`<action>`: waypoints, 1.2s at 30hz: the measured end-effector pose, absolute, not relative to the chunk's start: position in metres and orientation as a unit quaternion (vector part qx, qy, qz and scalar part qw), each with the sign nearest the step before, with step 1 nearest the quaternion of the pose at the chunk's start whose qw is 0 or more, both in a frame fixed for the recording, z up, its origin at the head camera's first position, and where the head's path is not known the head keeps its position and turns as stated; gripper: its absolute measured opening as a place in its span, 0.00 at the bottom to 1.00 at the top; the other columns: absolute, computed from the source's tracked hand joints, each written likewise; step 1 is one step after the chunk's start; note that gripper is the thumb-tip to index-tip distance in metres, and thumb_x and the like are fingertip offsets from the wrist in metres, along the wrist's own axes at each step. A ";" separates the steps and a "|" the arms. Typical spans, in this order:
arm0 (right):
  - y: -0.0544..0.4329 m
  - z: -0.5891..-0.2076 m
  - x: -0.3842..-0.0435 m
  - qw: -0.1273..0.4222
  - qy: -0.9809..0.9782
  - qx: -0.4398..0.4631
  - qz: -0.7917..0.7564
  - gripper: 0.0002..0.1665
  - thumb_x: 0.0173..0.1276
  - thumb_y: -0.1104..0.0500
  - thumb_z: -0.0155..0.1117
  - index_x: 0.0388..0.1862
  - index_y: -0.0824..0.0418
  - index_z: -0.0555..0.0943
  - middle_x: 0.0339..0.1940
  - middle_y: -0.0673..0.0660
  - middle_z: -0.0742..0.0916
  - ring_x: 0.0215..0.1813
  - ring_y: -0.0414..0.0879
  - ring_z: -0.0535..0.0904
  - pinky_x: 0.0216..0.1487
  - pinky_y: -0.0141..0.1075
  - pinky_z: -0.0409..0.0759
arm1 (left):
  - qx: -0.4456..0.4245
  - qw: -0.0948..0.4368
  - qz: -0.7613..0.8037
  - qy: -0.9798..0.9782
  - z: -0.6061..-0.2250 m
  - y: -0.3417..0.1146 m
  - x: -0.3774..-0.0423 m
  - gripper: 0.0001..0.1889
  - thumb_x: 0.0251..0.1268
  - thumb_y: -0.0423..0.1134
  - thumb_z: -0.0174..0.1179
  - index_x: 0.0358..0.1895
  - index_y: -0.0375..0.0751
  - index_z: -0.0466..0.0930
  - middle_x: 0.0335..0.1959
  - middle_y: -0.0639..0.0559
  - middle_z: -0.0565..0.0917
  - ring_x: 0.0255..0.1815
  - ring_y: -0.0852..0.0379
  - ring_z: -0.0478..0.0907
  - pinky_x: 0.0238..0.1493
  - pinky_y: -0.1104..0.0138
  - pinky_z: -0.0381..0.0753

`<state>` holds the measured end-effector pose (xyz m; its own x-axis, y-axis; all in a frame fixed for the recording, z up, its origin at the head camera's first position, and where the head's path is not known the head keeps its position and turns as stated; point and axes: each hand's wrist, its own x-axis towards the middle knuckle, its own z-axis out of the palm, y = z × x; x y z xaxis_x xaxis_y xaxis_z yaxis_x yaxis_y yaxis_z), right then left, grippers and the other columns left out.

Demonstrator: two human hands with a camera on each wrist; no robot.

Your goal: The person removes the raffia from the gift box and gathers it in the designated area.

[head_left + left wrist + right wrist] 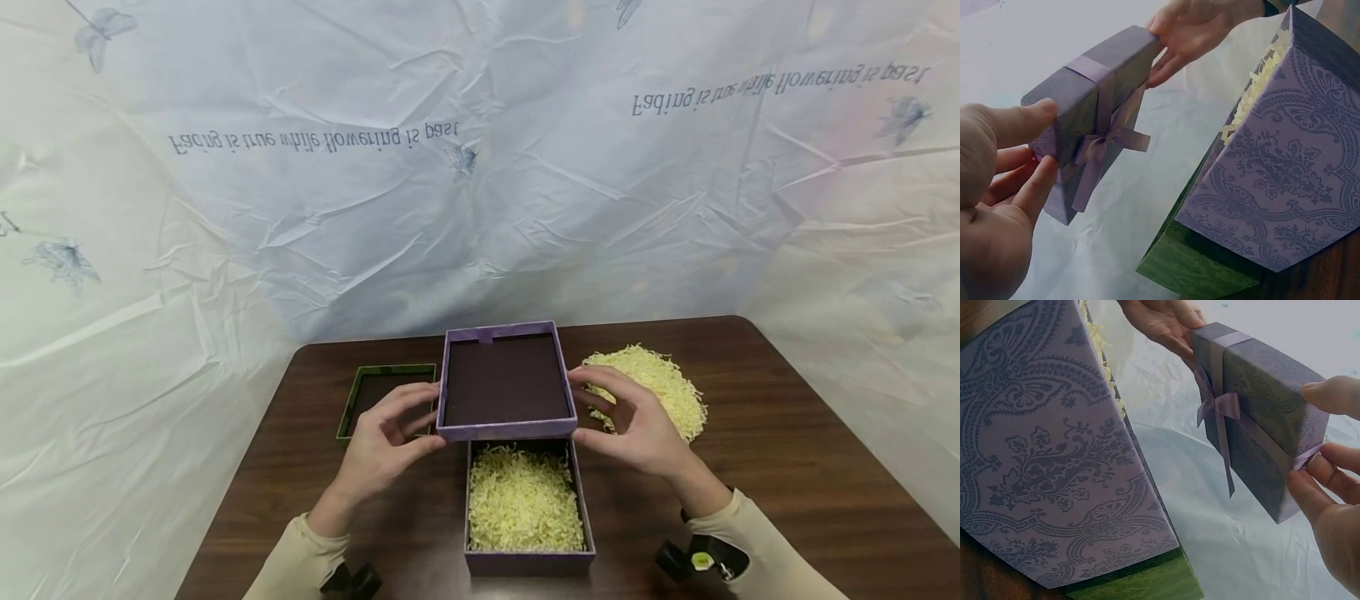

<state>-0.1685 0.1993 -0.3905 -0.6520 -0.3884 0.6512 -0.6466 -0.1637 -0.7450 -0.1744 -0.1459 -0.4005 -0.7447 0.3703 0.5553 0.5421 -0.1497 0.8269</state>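
Both hands hold up a purple box lid [506, 379], its dark inside facing the head camera. My left hand [386, 442] grips the lid's left side between thumb and fingers; my right hand [633, 421] pinches the opposite side. A ribbon bow [1105, 142] crosses the lid's outer face in the left wrist view. Below and nearer stands the purple patterned box [1054, 450], filled with pale yellow shredded paper [525, 504]. In the head view the raised lid overlaps the box's far edge.
Behind my left hand lies a green-rimmed lid or tray [386, 368] with a dark inside. A heap of loose yellow shredded paper [667, 392] lies on the wooden table [780, 467] at the right. White printed sheeting [480, 208] hangs behind the table's far edge.
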 end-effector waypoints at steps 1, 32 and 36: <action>0.199 -0.391 -0.169 0.101 -0.640 0.407 0.643 0.39 0.47 0.86 0.66 0.62 0.83 0.68 0.60 0.74 0.73 0.64 0.52 0.73 0.65 0.42 0.76 | -0.350 0.061 -0.674 -0.648 -0.400 -0.146 -0.174 0.29 0.48 0.18 0.69 0.58 0.21 0.73 0.60 0.27 0.70 0.65 0.51 0.73 0.59 0.57 0.79; 0.176 -0.392 -0.162 0.058 -0.697 0.348 0.625 0.36 0.52 0.77 0.72 0.62 0.77 0.71 0.61 0.71 0.74 0.60 0.54 0.78 0.60 0.43 0.78 | -0.343 0.048 -0.664 -0.662 -0.399 -0.173 -0.168 0.26 0.53 0.16 0.64 0.58 0.16 0.71 0.59 0.27 0.69 0.63 0.54 0.73 0.60 0.58 0.78; 0.168 -0.393 -0.161 0.051 -0.693 0.346 0.630 0.36 0.53 0.76 0.72 0.62 0.78 0.71 0.60 0.72 0.74 0.60 0.56 0.78 0.61 0.44 0.78 | -0.331 0.058 -0.656 -0.675 -0.398 -0.179 -0.166 0.24 0.54 0.16 0.63 0.57 0.16 0.72 0.58 0.27 0.70 0.62 0.55 0.74 0.59 0.59 0.79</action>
<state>-0.1615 0.1682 -0.3928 -0.7552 -0.4155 0.5069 -0.5438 -0.0344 -0.8385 -0.1664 -0.1790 -0.3983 -0.7735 0.3713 0.5137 0.5242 -0.0809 0.8478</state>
